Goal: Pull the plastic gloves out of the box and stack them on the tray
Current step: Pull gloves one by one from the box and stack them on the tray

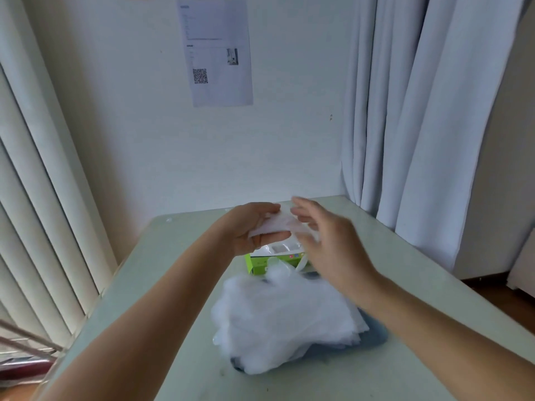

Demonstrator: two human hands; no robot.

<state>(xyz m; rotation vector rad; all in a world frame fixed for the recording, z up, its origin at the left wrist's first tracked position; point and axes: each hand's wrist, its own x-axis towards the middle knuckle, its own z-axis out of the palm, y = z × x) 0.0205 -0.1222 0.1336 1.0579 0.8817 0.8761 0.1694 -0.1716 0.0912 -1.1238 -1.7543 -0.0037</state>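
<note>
A green and white glove box [260, 263] lies on the table behind a tray. Above it my left hand [252, 227] grips a thin clear plastic glove [279, 222] between thumb and fingers. My right hand [327, 241] is blurred beside it, its fingers spread and touching the glove's right end. A loose pile of clear gloves [286, 316] covers most of the dark blue tray [373, 337], of which only the right and front edges show.
The pale green table [162, 285] stands against a white wall. White curtains [419, 111] hang at the right, vertical blinds [37, 198] at the left. A paper sheet [217, 53] is pinned on the wall.
</note>
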